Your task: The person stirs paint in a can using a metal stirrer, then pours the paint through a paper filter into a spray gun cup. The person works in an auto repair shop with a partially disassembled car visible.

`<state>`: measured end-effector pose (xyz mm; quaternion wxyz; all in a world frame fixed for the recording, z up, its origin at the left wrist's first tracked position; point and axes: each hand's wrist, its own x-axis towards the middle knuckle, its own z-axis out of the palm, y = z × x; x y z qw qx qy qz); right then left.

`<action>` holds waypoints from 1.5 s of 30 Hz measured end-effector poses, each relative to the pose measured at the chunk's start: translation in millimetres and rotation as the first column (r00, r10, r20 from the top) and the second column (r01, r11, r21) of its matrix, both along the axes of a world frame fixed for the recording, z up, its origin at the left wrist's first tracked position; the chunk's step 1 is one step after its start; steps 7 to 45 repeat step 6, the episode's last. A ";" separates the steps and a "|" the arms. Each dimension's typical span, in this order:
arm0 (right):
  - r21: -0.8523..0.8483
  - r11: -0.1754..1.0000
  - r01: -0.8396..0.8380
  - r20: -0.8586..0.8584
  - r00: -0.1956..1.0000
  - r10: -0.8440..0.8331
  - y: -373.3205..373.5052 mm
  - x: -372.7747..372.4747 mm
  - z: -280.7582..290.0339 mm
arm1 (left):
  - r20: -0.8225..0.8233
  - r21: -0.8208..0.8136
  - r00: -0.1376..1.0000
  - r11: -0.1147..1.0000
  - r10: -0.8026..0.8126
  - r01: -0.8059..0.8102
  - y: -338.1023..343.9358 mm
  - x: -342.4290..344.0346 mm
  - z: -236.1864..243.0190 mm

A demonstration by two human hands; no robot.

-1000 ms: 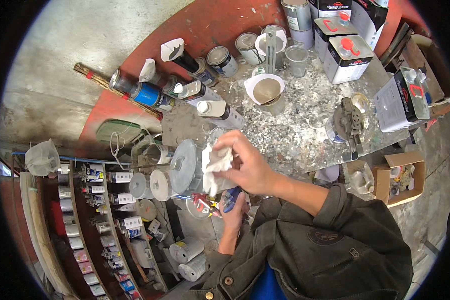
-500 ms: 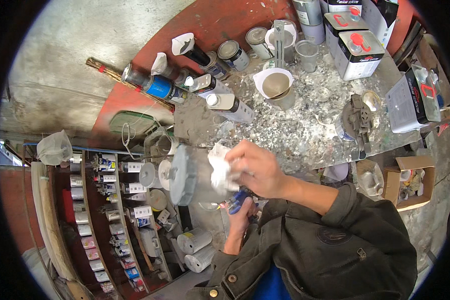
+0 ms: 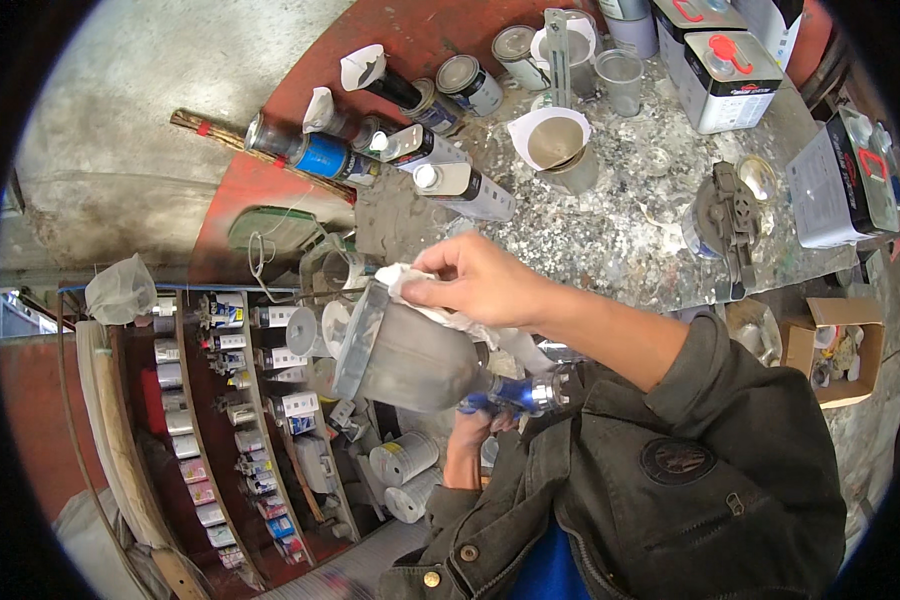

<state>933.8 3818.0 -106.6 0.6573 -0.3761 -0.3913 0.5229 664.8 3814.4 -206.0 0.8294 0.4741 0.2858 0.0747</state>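
Observation:
My left hand [image 3: 467,437] is wrapped round the blue handle of a paint spray gun [image 3: 518,394]. The gun is tipped sideways. Its cloudy, translucent paint cup [image 3: 415,365] with a grey lid points to the left, toward the shelves. My right hand [image 3: 485,280] pinches a crumpled white wiping cloth [image 3: 440,312] and presses it on the upper side of the cup, near the lid. Part of the cloth trails back along the cup toward the gun body. The left fingers are partly hidden behind the gun.
Ahead stands a paint-spattered bench [image 3: 630,235] with a paper-lined cup [image 3: 553,145], several paint cans [image 3: 470,84], and white solvent tins [image 3: 470,190]. A clamp-like tool [image 3: 732,215] rests on a can at right. Shelves of bottles [image 3: 240,400] fill the left; a cardboard box [image 3: 845,345] sits far right.
The cloth in my right hand has moved from the cup's gun end up toward its lid. The gun and cup have turned, so more of the cup and blue body shows.

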 end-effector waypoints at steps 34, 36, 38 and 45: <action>0.198 0.855 0.480 0.322 0.792 -0.519 -19.9 -18.2 24.2 | -0.028 0.082 0.981 0.978 0.194 -0.191 3.1 -3.3 -14.8; 0.198 0.855 0.480 0.322 0.792 -0.519 -19.9 -18.2 24.2 | -0.028 0.082 0.981 0.978 0.194 -0.191 3.1 -3.3 -14.8; 0.198 0.855 0.480 0.322 0.792 -0.519 -19.9 -18.2 24.2 | -0.028 0.082 0.981 0.978 0.194 -0.191 3.1 -3.3 -14.8; 0.198 0.855 0.480 0.322 0.792 -0.519 -19.9 -18.2 24.2 | -0.028 0.082 0.981 0.978 0.194 -0.191 3.1 -3.3 -14.8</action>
